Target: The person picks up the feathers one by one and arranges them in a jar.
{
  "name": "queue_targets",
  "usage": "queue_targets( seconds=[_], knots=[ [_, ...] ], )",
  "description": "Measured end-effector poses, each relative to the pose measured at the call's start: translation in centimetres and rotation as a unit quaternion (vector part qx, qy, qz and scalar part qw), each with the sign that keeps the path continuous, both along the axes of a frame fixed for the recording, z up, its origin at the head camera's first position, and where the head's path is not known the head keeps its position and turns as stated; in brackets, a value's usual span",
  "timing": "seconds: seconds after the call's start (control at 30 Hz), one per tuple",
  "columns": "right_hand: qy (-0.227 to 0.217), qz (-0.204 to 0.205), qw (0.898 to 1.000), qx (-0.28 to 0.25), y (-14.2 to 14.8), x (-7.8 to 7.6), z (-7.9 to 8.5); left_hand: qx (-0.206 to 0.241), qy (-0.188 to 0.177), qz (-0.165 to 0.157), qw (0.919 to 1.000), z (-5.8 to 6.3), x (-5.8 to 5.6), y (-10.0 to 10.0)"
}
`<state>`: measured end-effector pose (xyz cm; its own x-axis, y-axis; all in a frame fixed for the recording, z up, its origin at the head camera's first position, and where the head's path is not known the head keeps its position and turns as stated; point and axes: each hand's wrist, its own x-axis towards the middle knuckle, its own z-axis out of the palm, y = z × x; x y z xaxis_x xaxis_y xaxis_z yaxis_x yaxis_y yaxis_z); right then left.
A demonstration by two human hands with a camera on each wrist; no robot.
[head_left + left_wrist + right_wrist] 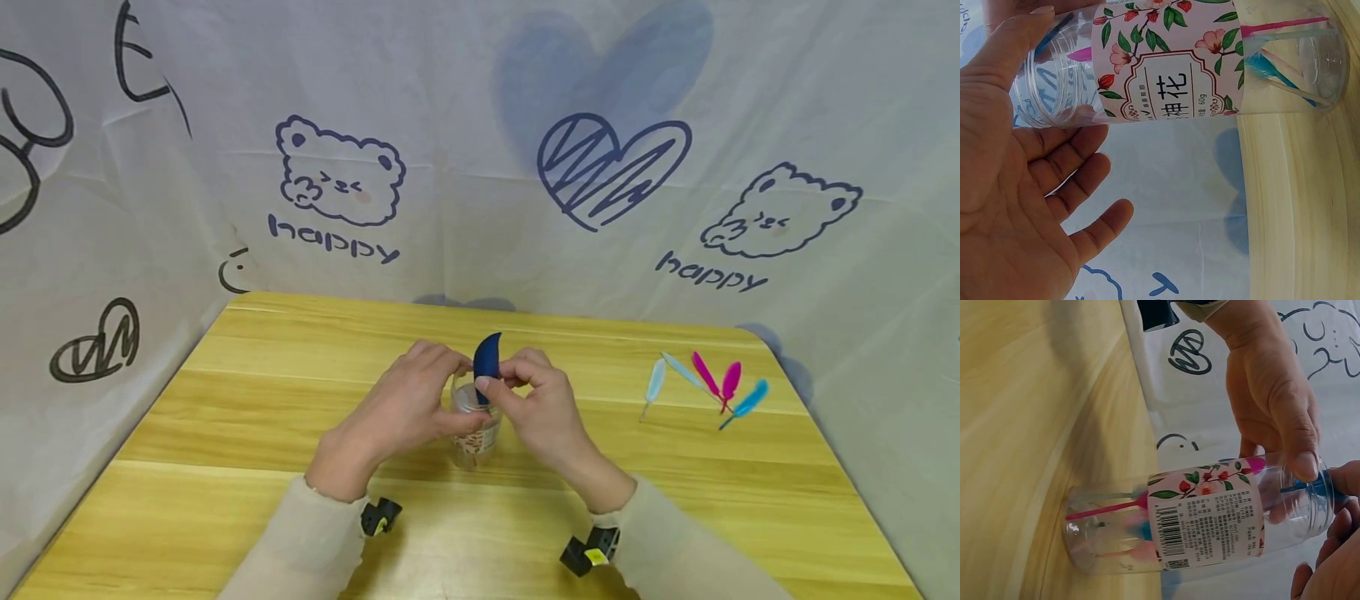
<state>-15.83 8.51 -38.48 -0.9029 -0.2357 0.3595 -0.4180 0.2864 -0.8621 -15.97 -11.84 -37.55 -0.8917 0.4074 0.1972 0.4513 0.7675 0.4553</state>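
Observation:
A clear jar (pixel 471 454) with a pink floral label (pixel 1166 62) stands upright on the table. My left hand (pixel 397 400) holds it near its threaded neck, thumb on the near side and fingers around the far side. Above the mouth, my right hand (pixel 543 412) pinches a dark blue feather (pixel 487 357) between thumb and fingers; its lower end reaches down into the jar. Inside the jar, a pink feather stem (pixel 1107 509) and a blue feather (pixel 1263 65) show below the label, with other pale stems beside them.
Several loose feathers lie at the right of the wooden table (pixel 660 517): a pale one (pixel 656 379), a magenta one (pixel 732 375) and a bright blue one (pixel 752 398) among them. A white cloth (pixel 465 67) with drawn bears and hearts hangs behind the table and along its sides.

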Motion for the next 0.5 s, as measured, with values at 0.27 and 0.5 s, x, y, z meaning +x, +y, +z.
queue_targets(
  seconds=[0.27,0.5],
  knots=[
    [0.005,-0.005,1.0,0.024,0.17,0.02,-0.33,-0.004,-0.002,0.0,1.0,0.07,0.06,0.05],
    [0.007,-0.006,0.999,0.039,0.24,0.05,-0.37,-0.004,-0.003,0.0,1.0,0.11,0.07,0.06]
  ],
)
